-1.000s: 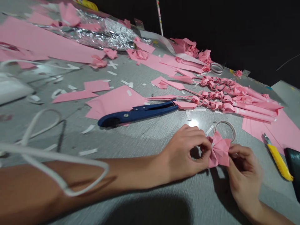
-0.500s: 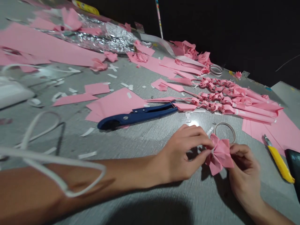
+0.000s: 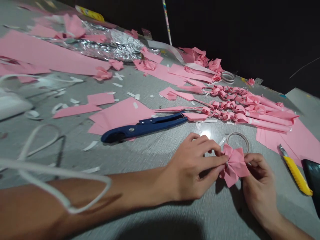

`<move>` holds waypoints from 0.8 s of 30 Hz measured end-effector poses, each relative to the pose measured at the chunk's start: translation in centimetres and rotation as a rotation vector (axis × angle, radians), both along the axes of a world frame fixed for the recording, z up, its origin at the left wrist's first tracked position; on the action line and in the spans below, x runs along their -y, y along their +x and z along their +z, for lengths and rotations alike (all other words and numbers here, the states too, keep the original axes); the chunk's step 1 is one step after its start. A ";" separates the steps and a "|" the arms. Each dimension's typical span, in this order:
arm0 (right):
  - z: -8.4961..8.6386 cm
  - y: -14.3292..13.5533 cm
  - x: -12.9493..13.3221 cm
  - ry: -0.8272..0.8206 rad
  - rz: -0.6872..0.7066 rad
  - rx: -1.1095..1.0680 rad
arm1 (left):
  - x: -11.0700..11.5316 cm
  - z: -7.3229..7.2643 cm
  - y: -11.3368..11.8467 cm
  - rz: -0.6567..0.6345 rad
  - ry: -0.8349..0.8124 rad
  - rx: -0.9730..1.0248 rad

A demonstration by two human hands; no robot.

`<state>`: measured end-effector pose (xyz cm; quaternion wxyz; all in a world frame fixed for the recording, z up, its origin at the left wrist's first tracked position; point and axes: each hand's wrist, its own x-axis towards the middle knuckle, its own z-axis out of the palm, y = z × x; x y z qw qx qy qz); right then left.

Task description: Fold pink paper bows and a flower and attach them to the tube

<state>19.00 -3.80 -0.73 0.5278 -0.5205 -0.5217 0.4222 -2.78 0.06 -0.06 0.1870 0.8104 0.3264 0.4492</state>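
Note:
A folded pink paper flower [image 3: 235, 165] is held between my two hands, just above the grey table. My left hand [image 3: 193, 166] pinches its left side near the centre, thumb and index finger closed on the paper. At the right edge of the flower, my right hand [image 3: 260, 183] grips a petal between thumb and fingers. A ring of tape [image 3: 247, 141] lies right behind the flower. Beyond my left hand rests a blue-handled cutting tool [image 3: 145, 126], its kind hard to tell. Several pink paper chains with rolled paper tubes [image 3: 270, 123] lie behind the tape.
A yellow utility knife [image 3: 297, 171] with its blade out lies at right, beside a dark phone-like object [image 3: 311, 176]. Pink sheets [image 3: 120, 111], white scraps and crumpled silver foil [image 3: 120, 43] spread across the table. A white cable [image 3: 62, 170] loops over my left forearm.
My left fingers have shifted slightly on the flower, the index finger now reaching further over its centre. The whole view has moved a little; both hands still hold the flower.

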 end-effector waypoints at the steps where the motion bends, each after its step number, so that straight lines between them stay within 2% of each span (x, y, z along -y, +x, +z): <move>1: 0.0 0.0 -0.1 -0.003 -0.001 -0.004 | 0.0 0.0 0.0 -0.002 0.007 -0.009; 8: 0.4 -0.3 -0.1 0.034 0.025 -0.015 | -0.3 -0.2 0.1 -0.004 -0.078 0.118; 16: 0.2 -0.7 -0.1 0.050 0.026 -0.046 | -0.4 -0.5 0.1 -0.062 -0.048 0.111; 24: 0.2 -1.0 -0.1 0.097 0.082 -0.065 | -0.3 -1.0 0.0 -0.107 -0.087 0.089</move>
